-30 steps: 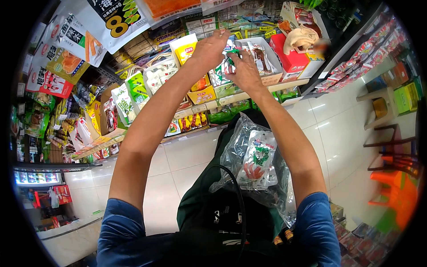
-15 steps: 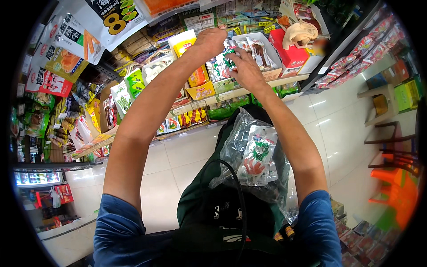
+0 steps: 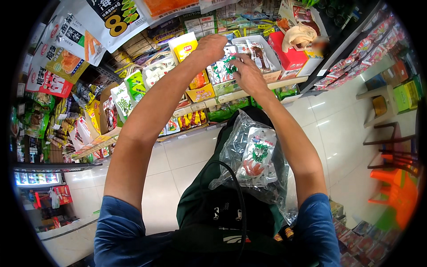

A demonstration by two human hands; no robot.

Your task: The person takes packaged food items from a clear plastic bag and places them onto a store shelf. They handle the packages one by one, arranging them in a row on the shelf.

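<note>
Both hands reach into a box on the shelf that holds silver snack packets (image 3: 220,71) with green and red print. My left hand (image 3: 211,48) is curled at the packets' far upper edge. What its fingers hold is hidden. From the right, my right hand (image 3: 250,74) has its thumb and fingers bent together against the front packet's right side. On my lap lies a crumpled clear plastic bag (image 3: 229,158). More silver packets (image 3: 258,155) of the same look sit in it, the top one face up.
Left of the packets stands a yellow snack box (image 3: 201,92); to the right are an open carton (image 3: 272,66) of pouches and a red box (image 3: 288,53). A cloth (image 3: 299,36) rests above that. Large pouches (image 3: 118,22) hang upper left. Orange stools (image 3: 393,191) stand at right.
Both hands have come slightly down toward me at the box. More of the front packet's face shows between them. The bag on my lap stays in place.
</note>
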